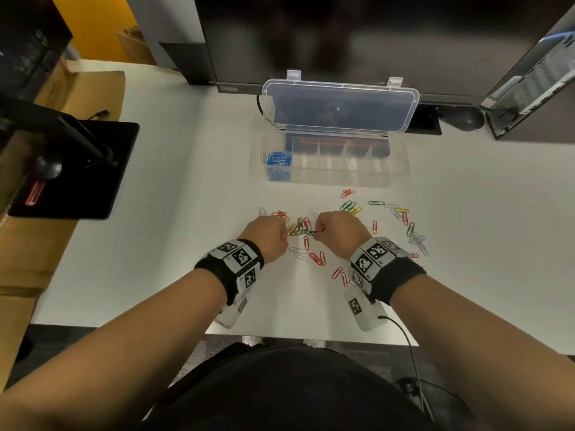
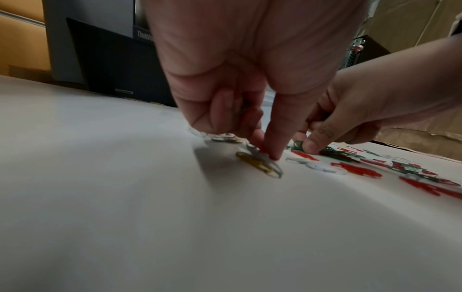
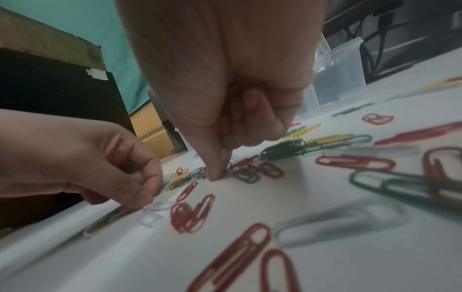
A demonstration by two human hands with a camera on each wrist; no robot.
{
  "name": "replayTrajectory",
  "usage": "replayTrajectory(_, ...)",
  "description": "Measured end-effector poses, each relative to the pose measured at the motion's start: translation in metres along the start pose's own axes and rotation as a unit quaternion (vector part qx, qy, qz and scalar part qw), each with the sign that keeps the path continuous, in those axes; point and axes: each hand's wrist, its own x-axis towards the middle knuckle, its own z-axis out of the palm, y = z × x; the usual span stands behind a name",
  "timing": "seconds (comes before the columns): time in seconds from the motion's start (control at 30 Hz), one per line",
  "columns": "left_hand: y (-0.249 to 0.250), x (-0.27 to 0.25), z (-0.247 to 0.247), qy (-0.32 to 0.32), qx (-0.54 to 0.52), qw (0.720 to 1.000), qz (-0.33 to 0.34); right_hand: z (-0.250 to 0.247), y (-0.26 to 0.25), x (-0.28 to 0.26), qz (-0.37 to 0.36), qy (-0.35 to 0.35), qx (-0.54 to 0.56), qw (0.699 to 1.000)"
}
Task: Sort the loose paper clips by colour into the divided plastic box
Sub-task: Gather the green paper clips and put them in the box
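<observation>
Both wrist views are blurred, and in the head view the fingertips are hidden behind the knuckles, so which clip each grip has is hard to make out. A white surface point(image 1: 186, 244) carries the work, with a dark monitor point(image 1: 357, 35) at its far edge, a black stand base point(image 1: 77, 169) to the left and cardboard boxes point(image 1: 40, 244) beyond that. The divided plastic box point(image 1: 329, 169) sits open in front of the monitor, lid up, with blue clips point(image 1: 279, 159) in its leftmost compartment. The loose paper clips point(image 1: 345, 227) in red, green, yellow and white lie scattered between the box and the person. The left hand point(image 1: 270, 236) has its fingers curled, thumb and forefinger pinched down at a yellow clip point(image 2: 252, 162) lying on the surface. The right hand point(image 1: 337, 231), also curled, pinches at a green clip point(image 3: 197, 172) in the tangle between the two hands.
</observation>
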Motion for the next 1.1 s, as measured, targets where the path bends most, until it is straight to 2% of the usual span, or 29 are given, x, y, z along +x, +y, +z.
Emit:
replayTrajectory(0.17, -0.005, -0.005, -0.002, 0.022, -0.023, 0.999, -0.002, -0.004, 0.006, -0.004, 0.001, 0.016, 0.000, 1.000)
replayTrajectory(0.3, 0.003, -0.003, -0.006, 0.066, -0.041, 0.997, 0.021, -0.015, 0.013, -0.011, 0.005, 0.034, 0.114, 0.993)
replayTrajectory(0.4, 0.017, 0.003, -0.008, 0.061, -0.044, 0.997, 0.035, -0.025, 0.020, -0.020, 0.005, 0.018, 0.253, 0.967)
replayTrajectory(0.53, 0.017, 0.007, -0.013, 0.047, -0.092, 0.995, 0.017, -0.031, 0.023, -0.026, 0.011, -0.022, 0.379, 0.925)
replayTrajectory(0.6, 0.017, 0.008, -0.015, 0.050, -0.136, 0.989, -0.003, -0.033, 0.026, -0.030, 0.017, -0.020, 0.494, 0.869)
replayTrajectory(0.63, 0.018, 0.010, -0.015, 0.055, -0.150, 0.987, -0.007, -0.035, 0.029, -0.033, 0.021, -0.023, 0.572, 0.820)
replayTrajectory(0.73, 0.024, 0.014, -0.016, 0.063, -0.157, 0.986, 0.000, -0.038, 0.042, -0.038, 0.011, -0.038, 0.788, 0.615)
replayTrajectory(0.77, 0.028, 0.016, -0.017, 0.060, -0.158, 0.986, 0.002, -0.039, 0.045, -0.039, 0.003, -0.027, 0.827, 0.561)
replayTrajectory(0.83, 0.036, 0.022, -0.016, 0.053, -0.150, 0.987, 0.009, -0.043, 0.049, -0.039, 0.004, 0.017, 0.872, 0.490)
replayTrajectory(0.9, 0.045, 0.028, -0.014, 0.050, -0.133, 0.990, 0.015, -0.049, 0.054, -0.039, 0.010, 0.060, 0.891, 0.450)
replayTrajectory(0.97, 0.054, 0.035, -0.010, 0.050, -0.119, 0.991, 0.018, -0.057, 0.060, -0.037, 0.022, 0.072, 0.897, 0.435)
replayTrajectory(1.0, 0.059, 0.038, -0.008, 0.052, -0.109, 0.992, 0.020, -0.060, 0.065, -0.035, 0.042, 0.070, 0.893, 0.443)
replayTrajectory(1.03, 0.064, 0.043, -0.007, 0.053, -0.096, 0.994, 0.023, -0.063, 0.068, -0.032, 0.073, 0.061, 0.879, 0.467)
replayTrajectory(1.07, 0.069, 0.047, -0.005, 0.053, -0.081, 0.995, 0.026, -0.066, 0.071, -0.029, 0.117, 0.053, 0.850, 0.511)
replayTrajectory(1.1, 0.074, 0.052, -0.004, 0.049, -0.064, 0.996, 0.027, -0.067, 0.072, -0.027, 0.168, 0.046, 0.805, 0.567)
